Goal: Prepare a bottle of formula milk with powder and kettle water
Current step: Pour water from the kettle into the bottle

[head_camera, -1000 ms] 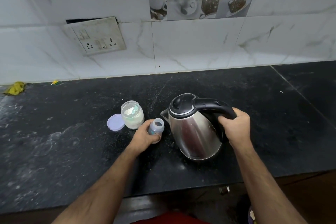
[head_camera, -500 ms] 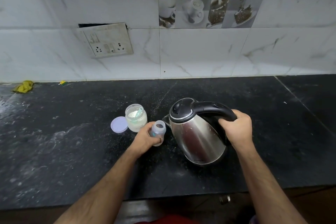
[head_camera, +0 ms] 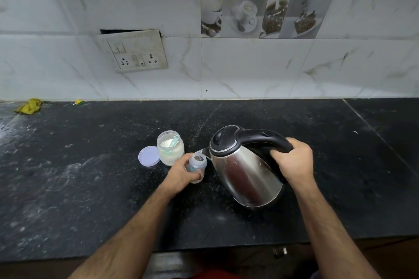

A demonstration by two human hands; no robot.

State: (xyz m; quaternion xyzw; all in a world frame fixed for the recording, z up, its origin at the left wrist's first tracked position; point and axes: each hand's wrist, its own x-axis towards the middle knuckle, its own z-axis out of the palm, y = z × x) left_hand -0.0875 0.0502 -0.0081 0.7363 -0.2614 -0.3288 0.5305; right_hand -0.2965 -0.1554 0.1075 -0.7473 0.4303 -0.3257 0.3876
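Open black counter (head_camera: pixel 68 188) left and right (front too); powder jar (head_camera: pixel 170 150) and lid (head_camera: pixel 149 156) just behind the bottle (head_camera: pixel 197 165).

The dusty black counter (head_camera: pixel 90 188) carries a powder jar (head_camera: pixel 170 150) mid-counter with its lid (head_camera: pixel 148 156) touching its left side, and a yellow rag (head_camera: pixel 29 105) at the back-left edge.

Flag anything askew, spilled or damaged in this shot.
The grimy white switch and socket plate hangs crooked on the tiled wall, with a dark gap above its top edge. White powdery smears dust the black stone counter at left. A crumpled yellow scrap lies by the wall.
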